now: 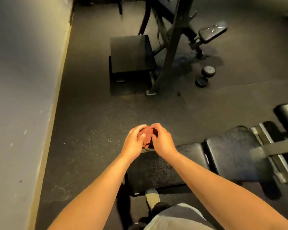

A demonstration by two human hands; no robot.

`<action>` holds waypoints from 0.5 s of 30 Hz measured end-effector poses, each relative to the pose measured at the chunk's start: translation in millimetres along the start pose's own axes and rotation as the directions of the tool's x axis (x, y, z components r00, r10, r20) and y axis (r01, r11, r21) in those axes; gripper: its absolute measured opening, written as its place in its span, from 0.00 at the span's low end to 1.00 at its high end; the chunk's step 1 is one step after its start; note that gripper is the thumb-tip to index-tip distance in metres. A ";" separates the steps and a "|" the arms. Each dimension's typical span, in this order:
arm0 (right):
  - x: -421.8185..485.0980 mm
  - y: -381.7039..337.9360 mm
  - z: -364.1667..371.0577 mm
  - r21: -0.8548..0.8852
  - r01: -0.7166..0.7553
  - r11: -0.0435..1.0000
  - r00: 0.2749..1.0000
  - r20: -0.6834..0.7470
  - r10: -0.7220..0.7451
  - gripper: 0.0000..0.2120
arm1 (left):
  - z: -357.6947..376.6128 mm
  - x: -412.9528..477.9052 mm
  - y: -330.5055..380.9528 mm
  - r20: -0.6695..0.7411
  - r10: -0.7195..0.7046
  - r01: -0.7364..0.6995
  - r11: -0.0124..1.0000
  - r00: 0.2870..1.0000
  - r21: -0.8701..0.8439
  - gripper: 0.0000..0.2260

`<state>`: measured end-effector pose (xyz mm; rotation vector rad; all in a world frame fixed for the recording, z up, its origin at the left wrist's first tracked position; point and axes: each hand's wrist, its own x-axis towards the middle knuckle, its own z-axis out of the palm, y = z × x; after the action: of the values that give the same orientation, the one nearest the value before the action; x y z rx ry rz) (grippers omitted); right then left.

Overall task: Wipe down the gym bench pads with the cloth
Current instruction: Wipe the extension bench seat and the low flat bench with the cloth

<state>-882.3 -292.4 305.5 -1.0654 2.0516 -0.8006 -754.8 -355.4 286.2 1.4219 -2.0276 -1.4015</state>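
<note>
Left hand (134, 141) and right hand (161, 140) both curled round reddish cloth (147, 136), bunching it into wad, likely for firmer wiping grip. Cloth held above near end of bench pad (156, 170); pad untouched.

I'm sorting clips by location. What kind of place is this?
Most likely a gym or weight room: a padded bench close in front, a dumbbell on the dark speckled floor, and a steel rack farther back.
</note>
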 end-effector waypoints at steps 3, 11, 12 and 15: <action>17.2 -1.2 -19.2 -0.049 -0.022 0.999 0.995 -0.098 0.017 0.13 | 7.9 33.3 28.3 0.047 0.021 -0.023 0.999 0.999 0.049 0.17; 85.9 6.7 -47.9 0.015 -0.265 0.964 0.923 -0.286 0.258 0.07 | 23.3 130.8 65.6 0.274 0.100 -0.142 0.980 0.957 0.138 0.17; 97.0 5.1 -46.6 0.029 -0.301 0.953 0.906 -0.303 0.295 0.06 | 22.5 146.9 66.9 0.300 0.115 -0.167 0.974 0.947 0.151 0.17; 138.6 -7.5 -36.3 0.100 -0.417 0.903 0.825 -0.374 0.423 0.04 | 10.9 202.1 66.5 0.417 0.157 -0.244 0.956 0.895 0.165 0.16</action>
<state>-967.7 -407.0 292.8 -0.4236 2.4856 -0.8355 -893.6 -516.9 281.0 1.0126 -2.5670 -1.5163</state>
